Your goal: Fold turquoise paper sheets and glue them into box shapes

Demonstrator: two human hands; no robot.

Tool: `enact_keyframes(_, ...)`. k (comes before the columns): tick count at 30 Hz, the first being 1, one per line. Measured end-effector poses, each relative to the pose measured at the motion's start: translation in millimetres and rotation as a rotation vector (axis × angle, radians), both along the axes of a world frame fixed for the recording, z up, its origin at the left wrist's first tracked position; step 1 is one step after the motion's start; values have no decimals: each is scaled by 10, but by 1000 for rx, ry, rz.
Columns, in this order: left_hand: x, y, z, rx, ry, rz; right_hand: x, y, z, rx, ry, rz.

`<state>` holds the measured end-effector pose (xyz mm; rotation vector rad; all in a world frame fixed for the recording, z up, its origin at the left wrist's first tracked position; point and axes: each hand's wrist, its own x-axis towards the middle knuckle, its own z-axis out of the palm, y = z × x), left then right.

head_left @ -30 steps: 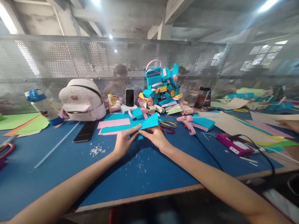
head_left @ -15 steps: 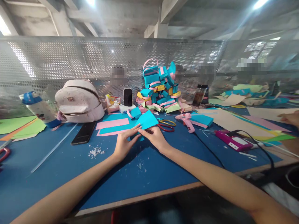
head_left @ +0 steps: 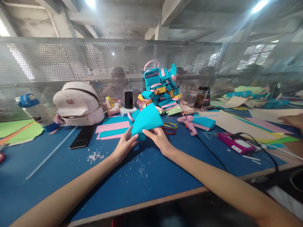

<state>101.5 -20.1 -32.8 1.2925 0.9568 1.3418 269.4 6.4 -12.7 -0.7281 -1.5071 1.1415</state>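
A bright blue sheet of paper (head_left: 147,119), bowed into a curve, is held up above the table in front of me. My right hand (head_left: 158,139) pinches its lower edge, thumb on the near side and fingers behind. At the lower left corner, my left hand (head_left: 124,145) has the paper between thumb and fingers; part of that grip is hidden. Behind the sheet lie pink paper strips (head_left: 112,126) and blue paper. Scissors (head_left: 170,126) with red and yellow handles rest just right of my right hand.
A pile of folded paper boxes (head_left: 162,90) stands at the back. A pink glue gun (head_left: 188,123) with its cord lies right, near a magenta device (head_left: 233,143). Leftward are a black phone (head_left: 82,137), a white backpack (head_left: 78,105) and a bottle (head_left: 38,112). Another person's hand (head_left: 292,119) shows far right.
The blue paper has turned and bowed, with more of its face toward me. My left hand has shifted slightly down, its fingers spread farther from the right hand's. The view has shifted slightly.
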Motion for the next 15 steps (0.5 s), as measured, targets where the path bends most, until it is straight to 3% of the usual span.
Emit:
enact_keyframes(7, 17, -29, 69, -27, -154, -171, 2, 78, -67, 14, -14, 15)
enact_keyframes(15, -10, 13, 41, 13, -184, -165, 20, 116, -79, 24, -40, 41)
